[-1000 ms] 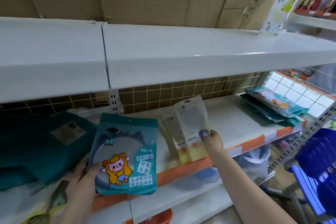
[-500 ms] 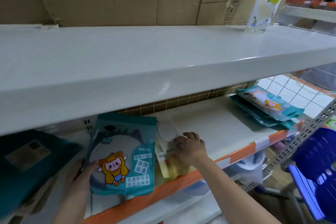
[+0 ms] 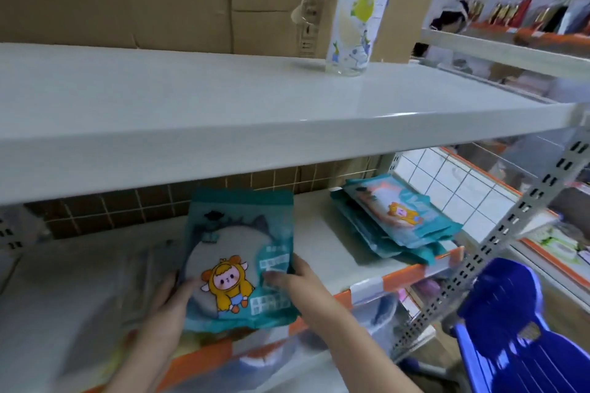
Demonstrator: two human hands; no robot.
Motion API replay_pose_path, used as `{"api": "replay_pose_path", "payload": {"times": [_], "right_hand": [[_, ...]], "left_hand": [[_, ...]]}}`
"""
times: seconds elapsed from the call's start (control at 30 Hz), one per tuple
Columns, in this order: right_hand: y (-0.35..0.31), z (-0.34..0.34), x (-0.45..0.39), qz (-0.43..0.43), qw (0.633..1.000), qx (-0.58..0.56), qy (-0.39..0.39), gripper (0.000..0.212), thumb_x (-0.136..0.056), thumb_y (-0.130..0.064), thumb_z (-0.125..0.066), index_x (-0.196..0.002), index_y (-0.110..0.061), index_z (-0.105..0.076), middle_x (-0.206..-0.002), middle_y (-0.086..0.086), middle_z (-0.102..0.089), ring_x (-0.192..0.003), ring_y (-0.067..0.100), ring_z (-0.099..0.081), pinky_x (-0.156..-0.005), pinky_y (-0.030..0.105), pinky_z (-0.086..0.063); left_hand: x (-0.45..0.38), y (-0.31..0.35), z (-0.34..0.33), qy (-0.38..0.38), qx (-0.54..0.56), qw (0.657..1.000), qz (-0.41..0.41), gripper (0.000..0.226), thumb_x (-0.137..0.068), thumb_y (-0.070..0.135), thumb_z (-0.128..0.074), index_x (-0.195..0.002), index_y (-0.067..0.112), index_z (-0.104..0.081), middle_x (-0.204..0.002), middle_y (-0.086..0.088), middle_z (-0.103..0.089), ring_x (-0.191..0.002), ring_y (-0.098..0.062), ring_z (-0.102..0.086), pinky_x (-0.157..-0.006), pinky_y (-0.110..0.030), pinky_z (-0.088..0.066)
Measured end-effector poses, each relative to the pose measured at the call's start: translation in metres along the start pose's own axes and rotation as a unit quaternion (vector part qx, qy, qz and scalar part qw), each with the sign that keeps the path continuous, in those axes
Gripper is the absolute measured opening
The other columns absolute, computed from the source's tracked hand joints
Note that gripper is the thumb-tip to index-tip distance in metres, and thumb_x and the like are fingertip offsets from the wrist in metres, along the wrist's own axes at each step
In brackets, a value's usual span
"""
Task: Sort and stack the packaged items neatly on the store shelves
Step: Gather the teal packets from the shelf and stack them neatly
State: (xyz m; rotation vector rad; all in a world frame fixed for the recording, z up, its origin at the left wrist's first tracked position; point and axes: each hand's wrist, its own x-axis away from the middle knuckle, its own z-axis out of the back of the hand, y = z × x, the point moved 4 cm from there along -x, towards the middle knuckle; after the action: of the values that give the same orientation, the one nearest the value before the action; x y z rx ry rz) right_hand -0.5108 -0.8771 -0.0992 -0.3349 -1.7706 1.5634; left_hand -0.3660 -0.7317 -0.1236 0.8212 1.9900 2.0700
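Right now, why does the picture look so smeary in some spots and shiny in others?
Head view: the lower left is motion-blurred, so the flat packets there cannot be made out; the teal packet between the left hand and right hand is soft yet readable. A glare streak runs along the upper shelf edge. The wide lens bends the shelves and tilts the upright post.

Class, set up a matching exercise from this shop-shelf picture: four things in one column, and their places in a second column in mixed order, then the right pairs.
Things
1. teal packet
2. clear bottle
3. stack of teal packets
4. blue chair

Places
A. on the upper shelf
B. on the floor, right of the shelves
C. held between both hands
D. lying at the right end of the lower shelf

Pairs: 1-C, 2-A, 3-D, 4-B
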Motion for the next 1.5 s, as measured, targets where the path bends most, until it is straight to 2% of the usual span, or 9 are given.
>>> {"api": "replay_pose_path", "payload": {"times": [0.23,0.4,0.57,0.73,0.87,1.07,1.17,1.33,1.5], "right_hand": [[-0.011,0.135,-0.004,0.053,0.984,-0.099,0.142,0.034,-0.086,-0.009,-0.067,-0.112,-0.028,-0.056,-0.104,0.002,-0.071,-0.088,0.024,-0.071,-0.077,0.043,-0.059],[-0.031,0.226,-0.014,0.065,0.967,-0.087,0.230,0.024,-0.091,-0.010,-0.059,-0.108,-0.027,-0.054,-0.101,0.004,-0.067,-0.087,0.027,-0.067,-0.072,0.040,-0.057],[-0.043,0.293,-0.037,0.055,0.945,-0.033,0.321,0.009,-0.098,-0.019,-0.049,-0.104,-0.015,-0.054,-0.103,0.013,-0.065,-0.085,0.029,-0.065,-0.076,0.045,-0.055],[-0.041,0.319,-0.055,0.060,0.887,0.217,0.404,0.049,-0.089,-0.018,-0.062,-0.134,-0.017,-0.042,-0.120,0.018,-0.055,-0.101,0.037,-0.058,-0.080,0.045,-0.052],[-0.032,0.317,-0.063,-0.007,0.780,0.475,0.408,0.031,-0.094,-0.035,-0.048,-0.121,-0.026,-0.060,-0.124,0.018,-0.045,-0.115,0.036,-0.043,-0.093,0.044,-0.042],[-0.038,0.304,-0.062,-0.008,0.764,0.487,0.424,0.042,-0.092,-0.039,-0.043,-0.125,-0.019,-0.060,-0.141,0.014,-0.043,-0.127,0.034,-0.035,-0.102,0.044,-0.030],[-0.042,0.278,-0.053,0.086,0.753,0.477,0.445,0.040,-0.091,-0.036,-0.050,-0.120,-0.013,-0.063,-0.133,0.017,-0.051,-0.121,0.038,-0.040,-0.096,0.045,-0.034],[-0.037,0.195,-0.039,0.247,0.821,0.383,0.345,0.023,-0.087,-0.015,-0.058,-0.106,-0.006,-0.067,-0.109,0.020,-0.061,-0.101,0.039,-0.051,-0.084,0.043,-0.042],[-0.023,0.082,-0.019,0.224,0.926,0.235,0.191,0.015,-0.091,-0.010,-0.056,-0.100,-0.017,-0.066,-0.089,0.001,-0.067,-0.082,0.019,-0.063,-0.071,0.030,-0.042]], "left_hand": [[0.026,-0.029,-0.093,-0.084,-0.218,0.967,-0.098,0.061,-0.088,0.057,-0.044,-0.128,0.013,-0.054,-0.121,-0.006,-0.058,-0.121,-0.026,-0.051,-0.094,-0.032,-0.036],[0.018,-0.058,-0.108,-0.051,-0.580,0.787,-0.204,0.051,-0.074,0.053,-0.039,-0.098,0.023,-0.073,-0.105,-0.001,-0.072,-0.095,-0.028,-0.069,-0.078,-0.045,-0.053],[0.021,-0.059,-0.111,-0.028,-0.648,0.727,-0.224,0.049,-0.076,0.050,-0.037,-0.100,0.025,-0.073,-0.110,0.004,-0.070,-0.097,-0.022,-0.067,-0.084,-0.038,-0.045],[0.026,-0.055,-0.115,-0.012,-0.658,0.719,-0.225,0.048,-0.079,0.044,-0.037,-0.100,0.022,-0.074,-0.111,0.001,-0.070,-0.100,-0.022,-0.066,-0.080,-0.038,-0.048],[0.028,-0.056,-0.115,-0.001,-0.657,0.715,-0.238,0.047,-0.080,0.042,-0.037,-0.102,0.022,-0.074,-0.113,0.000,-0.070,-0.101,-0.022,-0.067,-0.077,-0.040,-0.053],[0.027,-0.056,-0.112,-0.025,-0.663,0.715,-0.220,0.045,-0.079,0.044,-0.038,-0.100,0.026,-0.073,-0.110,0.004,-0.071,-0.099,-0.020,-0.068,-0.078,-0.038,-0.055],[0.028,-0.053,-0.110,-0.066,-0.651,0.726,-0.212,0.042,-0.076,0.048,-0.039,-0.091,0.033,-0.074,-0.102,0.012,-0.072,-0.091,-0.012,-0.070,-0.070,-0.032,-0.057],[0.049,-0.019,-0.083,-0.034,-0.581,0.753,-0.306,0.029,-0.074,0.045,-0.042,-0.081,0.036,-0.069,-0.082,0.025,-0.065,-0.069,0.003,-0.063,-0.060,-0.014,-0.049],[0.066,0.002,0.013,0.053,-0.509,0.812,-0.282,0.050,-0.080,0.050,-0.027,-0.103,0.029,-0.067,-0.100,0.014,-0.069,-0.092,-0.013,-0.065,-0.081,-0.029,-0.048]]}}
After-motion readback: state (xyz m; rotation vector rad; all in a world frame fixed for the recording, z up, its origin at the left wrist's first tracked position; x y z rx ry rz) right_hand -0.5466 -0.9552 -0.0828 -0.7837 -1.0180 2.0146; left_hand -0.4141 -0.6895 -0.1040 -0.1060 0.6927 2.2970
